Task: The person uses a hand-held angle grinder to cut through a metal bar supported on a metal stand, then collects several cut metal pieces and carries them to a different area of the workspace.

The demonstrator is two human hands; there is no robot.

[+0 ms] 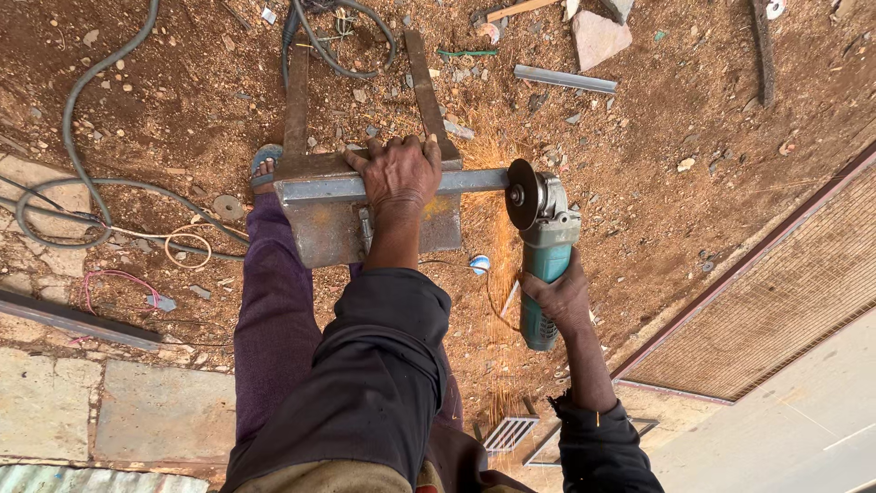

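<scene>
Far left: grey hose (87,87) looping over red dirt, thin wires (114,278) beside stone slabs, nothing there in hand. Next, a purple-clad leg (274,301) with a sandalled foot (265,162) planted against the steel stand (365,224) (serving as bench), its two rusted legs running away across the ground. Across the stand's top, a grey steel bar (319,188), pinned flat by the left hand (400,173): palm down on the bar, fingers (383,149) curled over the far edge, closed firmly on it. Further right, the bar's free end (484,178) jutting past the stand and meeting the dark disc (522,194) of a teal angle grinder (546,256); orange sparks (497,246) streaming down toward the body, so cutting judged under way, bar not yet severed, depth of the cut not discernible. Right hand (561,297) wrapped tight round the grinder's body, disc well beyond its fingers. Far right: a framed mesh panel (776,292) lying on the ground.
</scene>
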